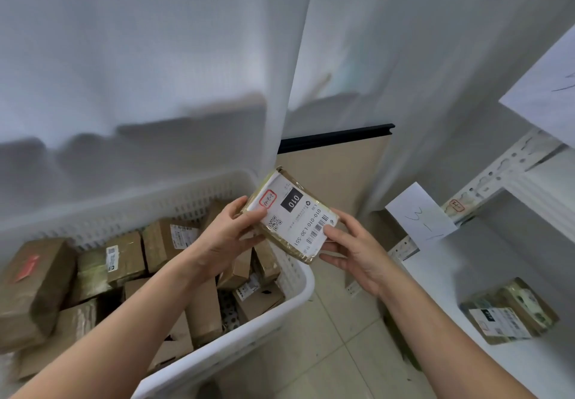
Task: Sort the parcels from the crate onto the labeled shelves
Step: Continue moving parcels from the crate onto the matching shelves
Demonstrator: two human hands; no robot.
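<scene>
Brown taped parcel [291, 216], white "010" label, tilted.

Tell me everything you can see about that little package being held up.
The parcel is a small, flat brown packet wrapped in shiny clear tape. A white shipping label covers its upper face, with a black box reading 010, barcodes, a QR code and a red-framed stamp. It is tilted, held above the corner of the white crate. The left hand pinches one end, the right hand the other, thumbs on the label.
</scene>
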